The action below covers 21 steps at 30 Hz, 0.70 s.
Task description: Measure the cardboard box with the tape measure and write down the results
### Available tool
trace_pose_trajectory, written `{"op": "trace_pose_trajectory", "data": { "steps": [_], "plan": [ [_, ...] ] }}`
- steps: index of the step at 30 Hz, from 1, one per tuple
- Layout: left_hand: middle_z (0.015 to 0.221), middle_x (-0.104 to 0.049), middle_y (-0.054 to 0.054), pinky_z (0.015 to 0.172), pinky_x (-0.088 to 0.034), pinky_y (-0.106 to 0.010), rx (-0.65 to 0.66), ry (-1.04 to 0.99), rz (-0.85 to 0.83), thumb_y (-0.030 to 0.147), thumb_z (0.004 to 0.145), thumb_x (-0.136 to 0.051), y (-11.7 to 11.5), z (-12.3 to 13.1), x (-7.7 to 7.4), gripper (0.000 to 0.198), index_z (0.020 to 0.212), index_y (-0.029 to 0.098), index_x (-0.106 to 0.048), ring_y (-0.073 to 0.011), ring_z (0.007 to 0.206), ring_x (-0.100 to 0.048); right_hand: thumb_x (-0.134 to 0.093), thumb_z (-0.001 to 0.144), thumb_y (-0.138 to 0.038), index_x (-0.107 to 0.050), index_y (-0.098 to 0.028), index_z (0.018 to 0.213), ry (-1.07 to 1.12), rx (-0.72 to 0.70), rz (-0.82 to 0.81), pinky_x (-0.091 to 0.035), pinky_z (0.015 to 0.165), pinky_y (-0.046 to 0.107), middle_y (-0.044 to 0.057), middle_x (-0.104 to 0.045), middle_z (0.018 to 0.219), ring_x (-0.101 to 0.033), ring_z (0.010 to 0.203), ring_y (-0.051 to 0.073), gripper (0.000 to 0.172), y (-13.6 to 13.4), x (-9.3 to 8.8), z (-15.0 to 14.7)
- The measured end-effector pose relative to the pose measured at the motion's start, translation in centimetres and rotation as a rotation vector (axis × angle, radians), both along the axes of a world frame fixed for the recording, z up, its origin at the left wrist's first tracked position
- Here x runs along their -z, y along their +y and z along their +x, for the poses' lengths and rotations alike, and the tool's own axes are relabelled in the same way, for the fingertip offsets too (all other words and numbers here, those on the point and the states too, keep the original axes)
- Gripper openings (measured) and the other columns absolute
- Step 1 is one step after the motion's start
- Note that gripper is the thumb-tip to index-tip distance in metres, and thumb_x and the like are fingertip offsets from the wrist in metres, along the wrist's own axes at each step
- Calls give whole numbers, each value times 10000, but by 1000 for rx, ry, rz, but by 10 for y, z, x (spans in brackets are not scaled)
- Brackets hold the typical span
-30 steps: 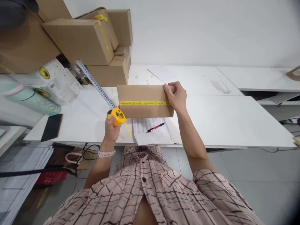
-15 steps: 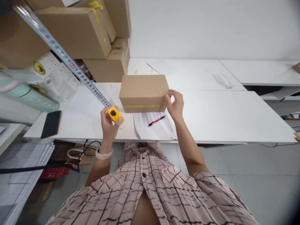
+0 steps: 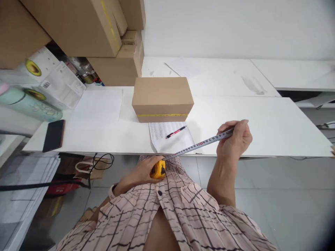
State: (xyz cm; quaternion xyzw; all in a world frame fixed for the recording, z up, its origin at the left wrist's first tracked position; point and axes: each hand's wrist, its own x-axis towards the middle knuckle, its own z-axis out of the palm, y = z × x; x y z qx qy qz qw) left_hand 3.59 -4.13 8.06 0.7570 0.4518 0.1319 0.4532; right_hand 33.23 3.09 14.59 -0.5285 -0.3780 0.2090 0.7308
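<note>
My left hand (image 3: 146,170) is wrapped round the yellow case of a tape measure (image 3: 158,170), close to my body below the table's front edge. The metal blade (image 3: 199,143) runs out of the case up to the right. My right hand (image 3: 234,137) is closed on the far end of that blade, above the table; the tip itself is hidden in the fingers. A brown cardboard box (image 3: 162,92) with a yellow strip along its front side sits on the table, touched by neither hand. Under its front lies a printed sheet (image 3: 157,137) with a red and black pen (image 3: 176,132) on it.
Large cardboard boxes (image 3: 78,28) are stacked at the back left. A black phone (image 3: 53,135), a mint green bottle (image 3: 31,104) and a white box with avocado pictures (image 3: 61,83) are on the left. Another paper (image 3: 96,104) lies on the white table (image 3: 261,129).
My right hand has let go of the cardboard box and now grips the blade's end. My left hand has brought the tape measure down toward my body, and the blade now points right instead of up left.
</note>
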Motion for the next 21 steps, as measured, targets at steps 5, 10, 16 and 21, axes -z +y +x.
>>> {"op": "trace_pose_trajectory", "data": {
  "steps": [5,10,16,21],
  "plan": [
    [1361,-638,-106,994,-506,-479,-133,-68,-35,453,682,-854,5,10,-9,997,1544,324,-371,-354,1185,-643,-491,966,-573,-591,-259,731,-94,-87,-197,-374,397,274,-33,-541,556,-466,414,129,404,-24,36,-29],
    [1351,-605,-116,1026,-500,-486,-171,-146,86,381,710,-844,16,22,-21,971,1534,306,-334,-334,1225,-618,-403,999,-555,-680,-264,890,-256,-439,-335,-531,594,332,8,-660,713,-631,612,179,417,-30,71,-68],
    [1419,-530,-140,1029,-489,-492,-265,-44,391,302,790,-761,58,21,-15,831,1500,266,-331,-343,1250,-582,-334,1019,-243,-657,-232,1259,-955,-393,-534,-500,784,373,124,-711,1076,-632,998,266,403,22,95,-46],
    [1299,-575,-162,1011,-469,-519,-301,133,507,204,791,-695,103,31,9,703,1437,181,-417,-365,1199,-578,-363,949,-66,-726,-164,1157,-1618,-531,-605,-414,815,429,206,-706,1042,-571,1038,336,430,53,88,-30]
  ]
}}
